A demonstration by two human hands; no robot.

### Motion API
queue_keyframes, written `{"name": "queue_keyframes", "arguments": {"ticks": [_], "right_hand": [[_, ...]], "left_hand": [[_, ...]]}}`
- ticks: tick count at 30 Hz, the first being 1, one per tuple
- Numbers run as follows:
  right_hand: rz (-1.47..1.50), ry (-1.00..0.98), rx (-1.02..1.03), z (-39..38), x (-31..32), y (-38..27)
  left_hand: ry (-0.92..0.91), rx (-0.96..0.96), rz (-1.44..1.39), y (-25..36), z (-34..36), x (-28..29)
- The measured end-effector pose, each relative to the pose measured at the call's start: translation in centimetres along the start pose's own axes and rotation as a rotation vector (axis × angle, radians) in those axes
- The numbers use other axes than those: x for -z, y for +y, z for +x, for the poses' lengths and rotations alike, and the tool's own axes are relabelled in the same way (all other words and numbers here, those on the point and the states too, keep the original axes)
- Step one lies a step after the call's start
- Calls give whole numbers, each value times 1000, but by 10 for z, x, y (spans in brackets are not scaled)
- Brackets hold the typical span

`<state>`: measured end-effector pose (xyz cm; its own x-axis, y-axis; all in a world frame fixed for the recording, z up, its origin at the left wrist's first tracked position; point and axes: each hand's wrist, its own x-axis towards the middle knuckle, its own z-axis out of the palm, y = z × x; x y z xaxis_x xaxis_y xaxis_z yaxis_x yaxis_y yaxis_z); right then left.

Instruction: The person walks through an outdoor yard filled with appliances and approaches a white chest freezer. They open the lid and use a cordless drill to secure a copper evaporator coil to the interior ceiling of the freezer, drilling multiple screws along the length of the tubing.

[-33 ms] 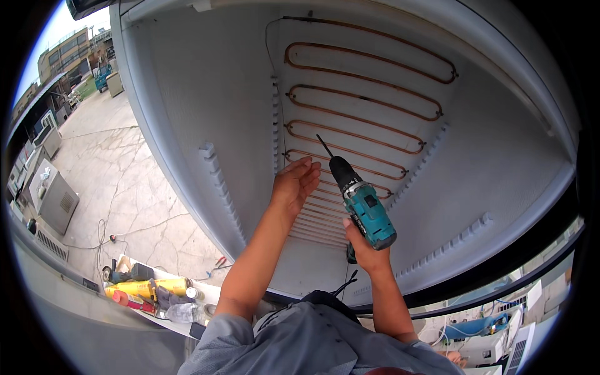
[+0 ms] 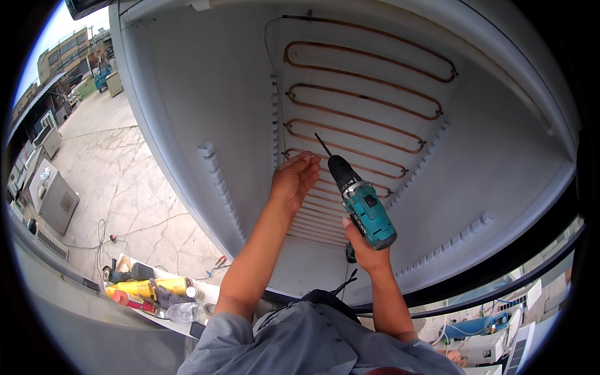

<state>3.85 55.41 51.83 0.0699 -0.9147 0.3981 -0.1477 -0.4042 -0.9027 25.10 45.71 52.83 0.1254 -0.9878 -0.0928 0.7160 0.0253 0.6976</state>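
A teal and black cordless drill (image 2: pixel 369 215) is gripped in my right hand (image 2: pixel 370 253), closed round its handle. Its long thin bit (image 2: pixel 324 145) points up toward the back panel of a white cabinet. My left hand (image 2: pixel 294 181) is raised just left of the bit, apart from it. The fingers there are curled in with their tips close together; anything between them is too small to make out. Behind both hands, a copper tube coil (image 2: pixel 369 70) zigzags down the back panel (image 2: pixel 375 34). A thin wire (image 2: pixel 266 40) hangs along the coil's left side.
Notched shelf rails (image 2: pixel 219 181) line the cabinet walls. At lower left, a white tray (image 2: pixel 164 273) holds a yellow cylinder (image 2: pixel 140 288), a red can (image 2: pixel 132 301), a plastic bottle (image 2: pixel 182 312) and gloves. Red-handled pliers (image 2: pixel 220 261) lie on the concrete. A blue tank (image 2: pixel 465 328) stands at lower right.
My left hand has shifted slightly up, its fingers a little more curled. The drill's bit has tipped very slightly left; my right hand stays in place.
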Motion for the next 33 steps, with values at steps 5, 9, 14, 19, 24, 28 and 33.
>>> {"name": "queue_keyframes", "arguments": {"ticks": [5, 9, 14, 19, 24, 28, 33], "right_hand": [[28, -1, 30, -7, 2, -1], [38, -14, 29, -11, 3, -5], [24, -62, 7, -14, 7, -10], [25, -53, -8, -19, 8, -6], [44, -56, -22, -20, 9, -3], [54, -61, -37, -20, 10, 2], [44, -73, -32, -19, 10, -2]], "left_hand": [[-144, -10, -127, 23, 1, -11], [-121, -7, -205, 22, 5, -6], [-133, 4, -243, 22, 2, -11], [-287, 53, -297, 26, 0, -12], [-344, 109, -399, 24, 3, -10], [-333, 134, -437, 25, 3, -11], [-374, 147, -443, 26, 8, -6]]}}
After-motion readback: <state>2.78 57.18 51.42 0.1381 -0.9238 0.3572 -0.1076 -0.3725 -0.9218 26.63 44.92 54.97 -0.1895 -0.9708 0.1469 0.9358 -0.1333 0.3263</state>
